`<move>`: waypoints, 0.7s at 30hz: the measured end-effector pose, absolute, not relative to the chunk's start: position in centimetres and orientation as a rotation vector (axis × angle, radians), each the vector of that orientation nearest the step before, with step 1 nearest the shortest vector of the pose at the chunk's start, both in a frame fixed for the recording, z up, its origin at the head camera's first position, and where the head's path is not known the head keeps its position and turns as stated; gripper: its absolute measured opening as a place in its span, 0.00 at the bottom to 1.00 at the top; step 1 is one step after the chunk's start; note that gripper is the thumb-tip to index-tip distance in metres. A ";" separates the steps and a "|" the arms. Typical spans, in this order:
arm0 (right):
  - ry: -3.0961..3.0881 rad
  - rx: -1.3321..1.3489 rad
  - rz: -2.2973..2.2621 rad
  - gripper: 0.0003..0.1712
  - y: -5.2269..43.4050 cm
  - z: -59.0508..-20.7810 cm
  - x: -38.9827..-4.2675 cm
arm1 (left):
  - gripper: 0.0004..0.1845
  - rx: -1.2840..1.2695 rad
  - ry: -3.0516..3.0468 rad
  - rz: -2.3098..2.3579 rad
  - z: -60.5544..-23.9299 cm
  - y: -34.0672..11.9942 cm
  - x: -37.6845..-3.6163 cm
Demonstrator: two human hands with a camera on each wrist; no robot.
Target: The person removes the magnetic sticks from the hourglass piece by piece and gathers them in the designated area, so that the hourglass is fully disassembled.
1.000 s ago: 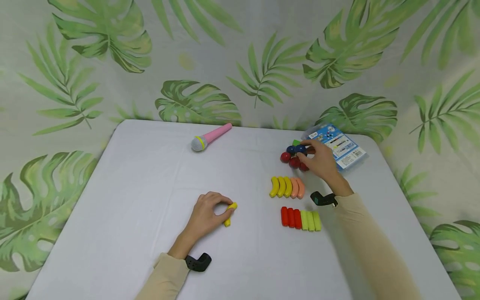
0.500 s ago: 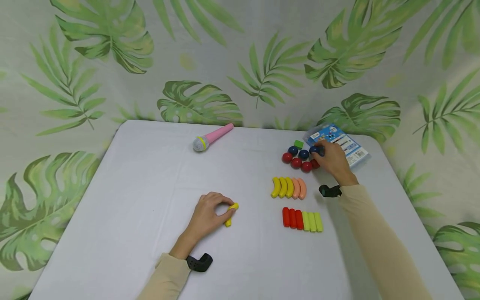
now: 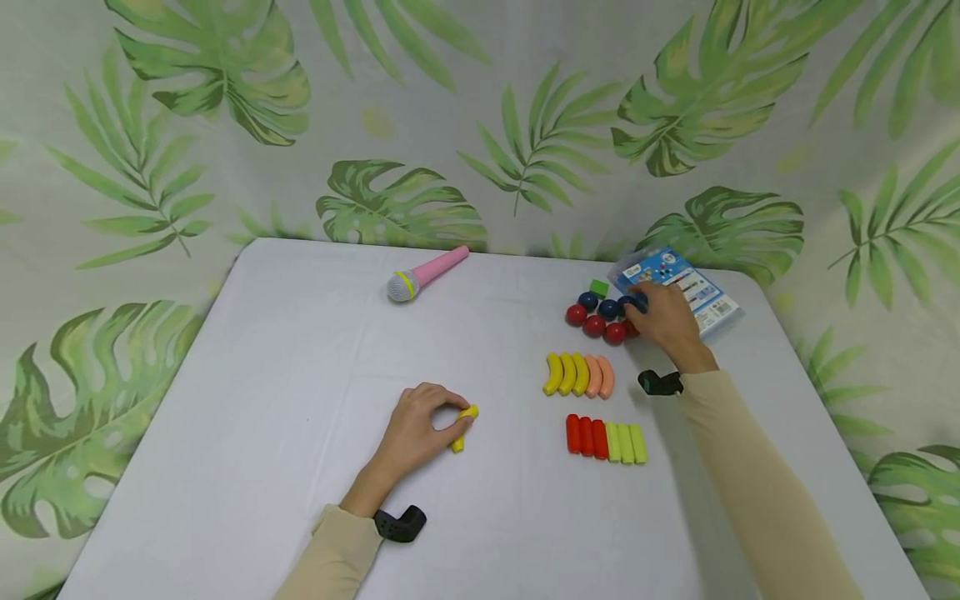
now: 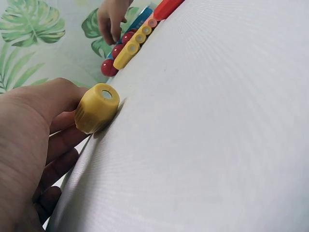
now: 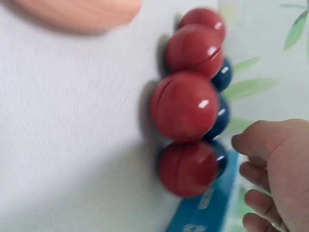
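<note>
Both hands are low on the white surface [image 3: 300, 350]. Curled fingers of the left hand [image 3: 416, 432] pinch a short yellow peg [image 3: 463, 422] against the cloth, the peg lying at about 3 o'clock from the knuckles; the left wrist view shows its round hollow end [image 4: 96, 107] pressed between thumb and fingertips, touching the surface. The right hand [image 3: 666, 319] sits at roughly 1 o'clock from the left, well apart from it, fingertips curled onto a dark blue ball [image 3: 630, 303] at the end of a cluster of balls. From the head view the fingers cover most of that ball; whether they truly clasp it or only touch it I cannot tell. In the right wrist view the fingers [image 5: 270, 164] hang loosely bent just beside the red balls [image 5: 186, 104], with blue ones tucked behind them.

Just behind the right hand, at 1 o'clock, lies a blue printed packet [image 3: 686, 287]. A small green block [image 3: 597, 288] sits at the cluster's far edge. At 7 o'clock from the right hand is a row of curved pieces [image 3: 577, 374], three yellow and two pink, side by side. Below them lies a row of straight pegs [image 3: 606, 439], three red and three light green, touching one another. Far off at 10 o'clock rests a pink toy microphone [image 3: 426, 274].
</note>
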State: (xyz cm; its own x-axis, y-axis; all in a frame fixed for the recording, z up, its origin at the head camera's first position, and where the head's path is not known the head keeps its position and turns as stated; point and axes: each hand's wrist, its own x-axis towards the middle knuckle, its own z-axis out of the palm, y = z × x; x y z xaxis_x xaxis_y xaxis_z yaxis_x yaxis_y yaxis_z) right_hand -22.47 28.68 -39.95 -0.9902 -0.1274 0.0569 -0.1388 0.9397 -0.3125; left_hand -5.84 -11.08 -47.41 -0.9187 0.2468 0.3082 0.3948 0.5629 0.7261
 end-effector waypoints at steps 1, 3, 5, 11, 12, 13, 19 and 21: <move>-3.028 0.235 0.507 0.24 28.5 -39.8 -22.2 | 0.09 -0.546 -2.623 -1.283 -47.4 -11.0 -5.9; -2.950 0.340 0.532 0.22 27.6 -39.5 -21.4 | 0.09 -0.544 -2.625 -1.282 -47.4 -11.0 -5.8; -2.904 0.483 0.569 0.20 26.1 -39.3 -20.3 | 0.10 -0.525 -2.625 -1.302 -47.4 -11.0 -5.8; -2.958 0.932 0.744 0.19 19.0 -38.9 -15.4 | 0.07 -0.399 -2.574 -1.455 -47.4 -11.3 -5.8; -2.967 0.997 0.771 0.19 17.9 -39.0 -14.6 | 0.06 -0.374 -2.550 -1.477 -47.5 -11.3 -5.8; -2.962 1.076 0.780 0.19 16.8 -39.2 -14.0 | 0.05 -0.354 -2.522 -1.491 -47.5 -11.3 -5.9; -2.876 1.503 0.720 0.17 11.7 -41.0 -11.2 | 0.07 -0.246 -2.418 -1.553 -47.3 -11.4 -6.1; -2.831 1.609 0.667 0.16 10.6 -41.5 -10.7 | 0.09 -0.221 -2.422 -1.574 -47.1 -11.4 -6.0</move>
